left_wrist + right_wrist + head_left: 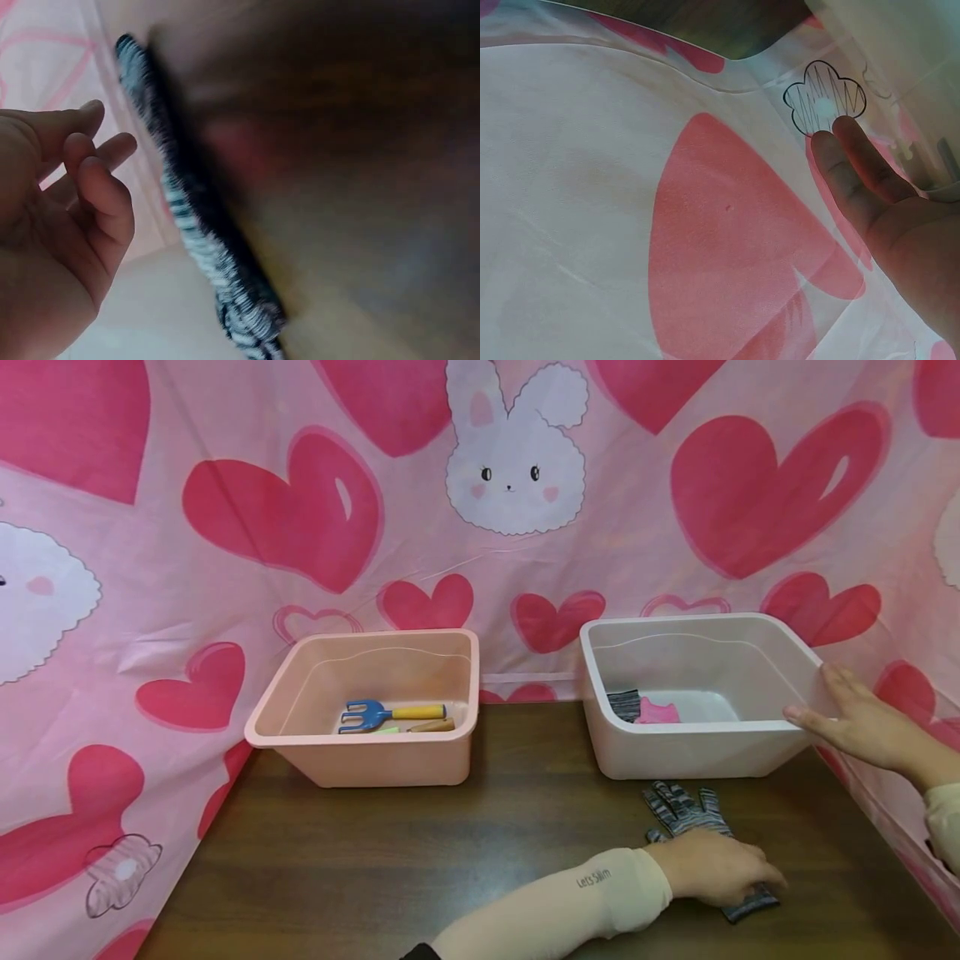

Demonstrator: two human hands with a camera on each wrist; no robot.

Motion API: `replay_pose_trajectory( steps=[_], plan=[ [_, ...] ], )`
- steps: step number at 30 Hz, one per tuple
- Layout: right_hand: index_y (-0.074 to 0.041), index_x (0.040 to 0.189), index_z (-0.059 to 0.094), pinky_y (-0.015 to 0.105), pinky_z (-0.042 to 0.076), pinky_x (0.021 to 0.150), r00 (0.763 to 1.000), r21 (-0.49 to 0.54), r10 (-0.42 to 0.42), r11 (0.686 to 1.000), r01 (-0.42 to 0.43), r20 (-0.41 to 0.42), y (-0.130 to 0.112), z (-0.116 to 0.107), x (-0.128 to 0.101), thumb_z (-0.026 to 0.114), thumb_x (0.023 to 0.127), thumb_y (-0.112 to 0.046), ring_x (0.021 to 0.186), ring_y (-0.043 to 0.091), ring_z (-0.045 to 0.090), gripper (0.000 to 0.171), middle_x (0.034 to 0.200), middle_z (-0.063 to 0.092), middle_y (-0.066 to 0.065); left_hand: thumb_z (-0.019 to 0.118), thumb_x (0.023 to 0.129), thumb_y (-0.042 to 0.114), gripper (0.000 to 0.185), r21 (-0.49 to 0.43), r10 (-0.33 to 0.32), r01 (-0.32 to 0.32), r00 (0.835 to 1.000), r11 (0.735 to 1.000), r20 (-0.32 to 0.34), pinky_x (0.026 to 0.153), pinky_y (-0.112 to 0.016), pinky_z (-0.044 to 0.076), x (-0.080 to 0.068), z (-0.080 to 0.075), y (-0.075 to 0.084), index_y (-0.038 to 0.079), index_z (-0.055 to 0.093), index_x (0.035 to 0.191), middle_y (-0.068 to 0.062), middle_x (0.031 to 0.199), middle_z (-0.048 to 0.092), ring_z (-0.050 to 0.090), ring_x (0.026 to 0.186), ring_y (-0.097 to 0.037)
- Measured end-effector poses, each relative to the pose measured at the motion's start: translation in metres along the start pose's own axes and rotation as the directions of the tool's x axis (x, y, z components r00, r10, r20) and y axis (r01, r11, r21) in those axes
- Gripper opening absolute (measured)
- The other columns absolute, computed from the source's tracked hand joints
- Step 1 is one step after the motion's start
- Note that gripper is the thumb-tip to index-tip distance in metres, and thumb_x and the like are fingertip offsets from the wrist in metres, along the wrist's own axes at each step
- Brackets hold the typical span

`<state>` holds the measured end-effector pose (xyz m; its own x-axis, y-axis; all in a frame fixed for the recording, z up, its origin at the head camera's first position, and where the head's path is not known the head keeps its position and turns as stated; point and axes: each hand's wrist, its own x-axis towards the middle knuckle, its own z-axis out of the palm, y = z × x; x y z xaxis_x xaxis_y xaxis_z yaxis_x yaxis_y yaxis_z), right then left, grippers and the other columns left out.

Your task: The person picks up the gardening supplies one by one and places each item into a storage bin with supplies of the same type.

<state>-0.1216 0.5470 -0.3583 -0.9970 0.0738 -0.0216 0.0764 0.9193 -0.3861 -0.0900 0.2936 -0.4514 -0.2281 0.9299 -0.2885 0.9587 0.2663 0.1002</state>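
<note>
The only legible writing is the small dark lettering "Let's Slim" printed on the cream arm sleeve (570, 906) covering the left forearm, at about five o'clock in the head view, just short of the wrist. Both wrist views show no readable text, label, number or sign.

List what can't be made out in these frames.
- Striped glove: near end hidden under the left hand, head view; grip unclear.
- Same glove: motion-blurred in left wrist view.
- Items in the white bin: partly hidden by its front wall.
- Right hand: wrist view shows only fingers over cloth, bin contact cut off.
</note>
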Motion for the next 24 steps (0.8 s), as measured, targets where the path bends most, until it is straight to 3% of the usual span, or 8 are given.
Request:
replay_pose_trajectory(
  steps=[4, 12, 18, 20, 24],
  plan=[
    [0.008, 0.149, -0.02, 0.083, 0.01, 0.096, 1.0, -0.008, 0.009, 1.0, -0.009, 0.015, 0.0, -0.002, 0.0, 0.051, 0.1, -0.054, 0.138, 0.065, -0.008, 0.106, 0.151, -0.011, 0.046, 0.055, 0.104, 0.033, 0.045, 0.026, -0.005, 0.005, 1.0, 1.0, 0.026, 0.08, -0.014, 0.046, 0.001, 0.009, 0.005, 0.053, 0.048, 0.144, 0.034, 0.13, 0.049, 0.046, 0.11, 0.019],
    [0.01, 0.149, -0.018, 0.082, 0.007, 0.098, 1.0, -0.008, 0.004, 1.0, -0.004, 0.012, -0.001, -0.002, -0.001, 0.051, 0.1, -0.053, 0.139, 0.063, -0.01, 0.105, 0.151, -0.01, 0.046, 0.057, 0.103, 0.032, 0.046, 0.13, -0.02, 0.012, 0.998, 0.991, 0.063, 0.066, -0.016, 0.048, -0.001, 0.013, 0.015, 0.051, 0.048, 0.144, 0.023, 0.134, 0.042, 0.048, 0.09, 0.011],
    [0.009, 0.149, -0.019, 0.083, 0.009, 0.097, 1.0, -0.006, 0.006, 1.0, -0.005, 0.02, -0.002, -0.002, -0.001, 0.05, 0.1, -0.053, 0.139, 0.063, -0.01, 0.105, 0.151, -0.011, 0.045, 0.059, 0.102, 0.035, 0.023, 0.134, -0.022, 0.012, 0.997, 0.991, 0.068, 0.059, -0.019, 0.046, -0.003, 0.015, 0.017, 0.044, 0.053, 0.123, 0.021, 0.12, 0.04, 0.043, 0.077, 0.005],
    [0.009, 0.149, -0.019, 0.083, 0.009, 0.097, 1.0, -0.004, 0.004, 1.0, -0.004, 0.02, -0.002, -0.002, -0.001, 0.05, 0.1, -0.053, 0.139, 0.064, -0.009, 0.105, 0.151, -0.011, 0.045, 0.059, 0.102, 0.034, 0.02, 0.116, -0.008, 0.0, 0.998, 0.993, 0.069, 0.06, -0.018, 0.046, -0.002, 0.015, 0.015, 0.042, 0.051, 0.119, 0.021, 0.115, 0.041, 0.044, 0.079, 0.006],
    [0.01, 0.149, -0.019, 0.083, 0.008, 0.097, 1.0, -0.006, 0.003, 1.0, -0.003, 0.019, -0.003, -0.002, -0.001, 0.05, 0.1, -0.053, 0.139, 0.063, -0.01, 0.105, 0.151, -0.011, 0.046, 0.061, 0.101, 0.031, 0.035, 0.077, 0.021, -0.027, 0.997, 0.997, 0.078, 0.067, -0.014, 0.046, -0.001, 0.012, 0.011, 0.042, 0.049, 0.132, 0.024, 0.116, 0.045, 0.047, 0.091, 0.011]
  ],
)
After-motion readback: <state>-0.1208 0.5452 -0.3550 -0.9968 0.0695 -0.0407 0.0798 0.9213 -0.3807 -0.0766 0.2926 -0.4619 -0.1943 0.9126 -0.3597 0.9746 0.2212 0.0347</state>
